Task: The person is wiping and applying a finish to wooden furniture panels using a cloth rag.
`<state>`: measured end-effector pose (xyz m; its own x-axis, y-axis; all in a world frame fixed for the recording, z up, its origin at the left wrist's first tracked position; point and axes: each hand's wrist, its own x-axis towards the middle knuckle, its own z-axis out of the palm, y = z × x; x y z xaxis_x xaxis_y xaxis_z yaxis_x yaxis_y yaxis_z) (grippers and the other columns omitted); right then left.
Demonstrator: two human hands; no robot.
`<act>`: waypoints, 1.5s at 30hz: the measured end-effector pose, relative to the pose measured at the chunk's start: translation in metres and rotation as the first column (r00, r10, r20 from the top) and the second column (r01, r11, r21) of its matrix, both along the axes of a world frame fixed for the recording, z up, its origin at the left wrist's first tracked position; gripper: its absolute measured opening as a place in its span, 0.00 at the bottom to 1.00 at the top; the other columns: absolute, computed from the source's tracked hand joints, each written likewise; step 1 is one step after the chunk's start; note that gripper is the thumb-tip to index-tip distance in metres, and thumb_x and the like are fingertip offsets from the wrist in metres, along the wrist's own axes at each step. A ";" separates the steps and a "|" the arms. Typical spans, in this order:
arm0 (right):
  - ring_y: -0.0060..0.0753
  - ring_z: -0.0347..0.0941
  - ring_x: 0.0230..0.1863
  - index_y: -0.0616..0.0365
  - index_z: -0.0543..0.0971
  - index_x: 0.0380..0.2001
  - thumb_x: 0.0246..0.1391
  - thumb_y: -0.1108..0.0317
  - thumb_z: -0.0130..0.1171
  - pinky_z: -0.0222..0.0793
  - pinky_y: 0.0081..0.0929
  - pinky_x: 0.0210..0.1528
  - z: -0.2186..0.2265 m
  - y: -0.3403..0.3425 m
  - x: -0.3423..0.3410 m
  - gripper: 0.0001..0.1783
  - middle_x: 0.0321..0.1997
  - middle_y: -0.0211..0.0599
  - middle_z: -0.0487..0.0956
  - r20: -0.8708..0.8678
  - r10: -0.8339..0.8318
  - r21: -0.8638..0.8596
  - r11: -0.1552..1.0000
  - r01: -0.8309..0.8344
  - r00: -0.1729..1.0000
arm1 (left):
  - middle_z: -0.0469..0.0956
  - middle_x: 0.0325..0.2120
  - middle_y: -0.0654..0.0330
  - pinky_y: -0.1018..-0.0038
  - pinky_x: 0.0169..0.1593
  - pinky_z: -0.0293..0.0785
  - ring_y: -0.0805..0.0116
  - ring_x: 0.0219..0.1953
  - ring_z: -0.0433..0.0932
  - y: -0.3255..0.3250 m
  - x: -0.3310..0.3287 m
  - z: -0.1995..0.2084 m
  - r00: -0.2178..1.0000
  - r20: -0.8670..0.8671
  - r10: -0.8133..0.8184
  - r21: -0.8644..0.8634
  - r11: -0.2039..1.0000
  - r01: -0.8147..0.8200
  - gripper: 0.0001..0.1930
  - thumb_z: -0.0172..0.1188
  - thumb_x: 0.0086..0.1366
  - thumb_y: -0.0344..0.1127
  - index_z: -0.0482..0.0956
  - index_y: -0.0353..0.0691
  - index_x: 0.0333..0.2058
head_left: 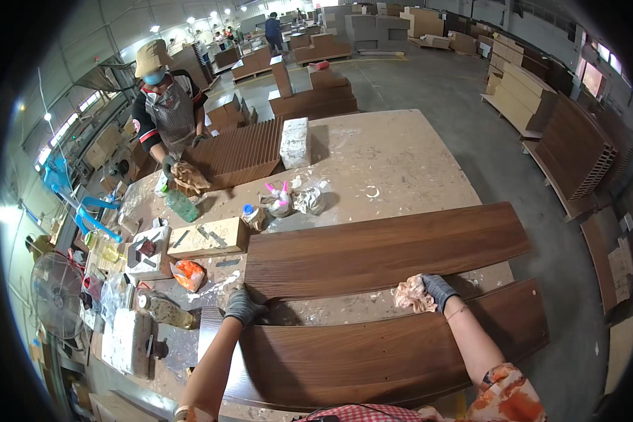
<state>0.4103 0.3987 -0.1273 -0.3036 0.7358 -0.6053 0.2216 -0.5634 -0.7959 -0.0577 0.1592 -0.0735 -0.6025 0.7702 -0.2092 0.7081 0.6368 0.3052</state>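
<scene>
Two long dark brown wood-grain boards lie side by side in front of me, the far board (387, 246) and the near board (373, 355). My left hand (244, 307), in a grey glove, is at the near left corner of the far board, fingers along its end and thumb on the side toward me. My right hand (439, 290), also gloved, is closed on a crumpled pale cloth (413, 294) by the far board's near edge, over the gap between the boards. The cloth hides part of that edge.
The worktable (394, 162) carries a glue-spattered white block (295, 143), a green bottle (181, 206), pink-tipped bottles (279, 200), a wooden block (207, 238) and an orange packet (188, 275). Across it, a co-worker (169, 116) holds a cloth by stacked brown boards (239, 155). A fan (56, 295) stands left.
</scene>
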 end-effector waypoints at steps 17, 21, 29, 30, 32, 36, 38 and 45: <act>0.26 0.74 0.32 0.63 0.81 0.34 0.61 0.54 0.50 0.70 0.31 0.36 0.045 -0.020 -0.015 0.21 0.30 0.35 0.80 0.180 0.098 0.084 0.990 -0.115 0.979 | 0.74 0.49 0.40 0.63 0.57 0.70 0.46 0.53 0.73 -0.004 -0.008 -0.017 0.997 -0.069 0.019 -0.138 0.990 -0.029 0.55 0.79 0.25 0.50 0.67 0.29 0.54; 0.25 0.73 0.33 0.62 0.81 0.39 0.63 0.54 0.50 0.70 0.28 0.37 0.036 -0.014 -0.014 0.21 0.33 0.32 0.80 0.242 0.146 0.061 0.984 -0.165 0.959 | 0.75 0.48 0.41 0.64 0.57 0.71 0.48 0.53 0.74 -0.008 -0.013 -0.031 0.991 -0.129 0.038 -0.095 0.994 -0.051 0.55 0.79 0.25 0.50 0.67 0.29 0.54; 0.28 0.73 0.34 0.64 0.80 0.40 0.63 0.52 0.50 0.70 0.30 0.39 0.041 -0.016 -0.011 0.23 0.34 0.36 0.81 0.259 0.144 0.081 0.982 -0.170 0.955 | 0.77 0.44 0.44 0.64 0.54 0.73 0.50 0.49 0.76 -0.002 0.002 -0.013 0.995 -0.100 -0.001 -0.084 0.996 -0.008 0.50 0.79 0.23 0.48 0.71 0.31 0.50; 0.28 0.73 0.34 0.64 0.80 0.40 0.63 0.52 0.50 0.70 0.30 0.39 0.032 -0.014 -0.012 0.23 0.34 0.36 0.81 0.263 0.140 0.081 0.983 -0.166 0.955 | 0.77 0.44 0.44 0.64 0.54 0.73 0.50 0.49 0.76 -0.003 -0.002 -0.017 0.995 -0.097 -0.005 -0.084 0.996 -0.003 0.50 0.79 0.23 0.48 0.71 0.31 0.50; 0.30 0.71 0.34 0.65 0.81 0.37 0.62 0.54 0.51 0.68 0.35 0.41 0.020 -0.013 -0.011 0.21 0.33 0.36 0.81 0.246 0.173 0.306 0.920 -0.245 0.954 | 0.78 0.42 0.46 0.65 0.52 0.74 0.52 0.47 0.78 -0.007 -0.011 -0.023 0.999 0.024 0.025 -0.012 1.000 -0.025 0.48 0.79 0.23 0.47 0.72 0.32 0.48; 0.34 0.71 0.34 0.69 0.80 0.36 0.61 0.53 0.51 0.67 0.36 0.43 0.022 -0.014 -0.022 0.24 0.32 0.44 0.82 0.276 0.174 0.252 0.936 -0.246 0.945 | 0.78 0.44 0.45 0.63 0.54 0.73 0.50 0.49 0.77 -0.013 -0.026 -0.027 0.995 0.081 0.056 -0.054 0.997 -0.052 0.48 0.79 0.24 0.48 0.71 0.33 0.48; 0.30 0.72 0.35 0.67 0.80 0.38 0.62 0.53 0.51 0.68 0.33 0.43 0.012 -0.007 -0.015 0.24 0.34 0.41 0.82 0.304 0.180 0.206 0.946 -0.249 0.935 | 0.78 0.42 0.46 0.64 0.52 0.74 0.51 0.47 0.78 -0.004 -0.017 -0.023 1.000 0.031 0.003 -0.043 0.999 -0.002 0.46 0.79 0.24 0.46 0.72 0.33 0.47; 0.27 0.71 0.35 0.66 0.80 0.40 0.63 0.54 0.51 0.68 0.31 0.43 0.018 -0.007 -0.016 0.23 0.36 0.37 0.82 0.338 0.232 0.155 0.942 -0.297 0.912 | 0.78 0.43 0.45 0.64 0.54 0.73 0.49 0.49 0.77 -0.004 -0.017 -0.019 0.998 0.059 0.032 -0.093 0.995 -0.027 0.48 0.80 0.23 0.46 0.72 0.33 0.49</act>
<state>0.3941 0.3914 -0.1097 -0.3244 0.7691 -0.5507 0.5939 -0.2875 -0.7514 -0.0748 0.1551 -0.0920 -0.6089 0.7279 -0.3153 0.6705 0.6847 0.2859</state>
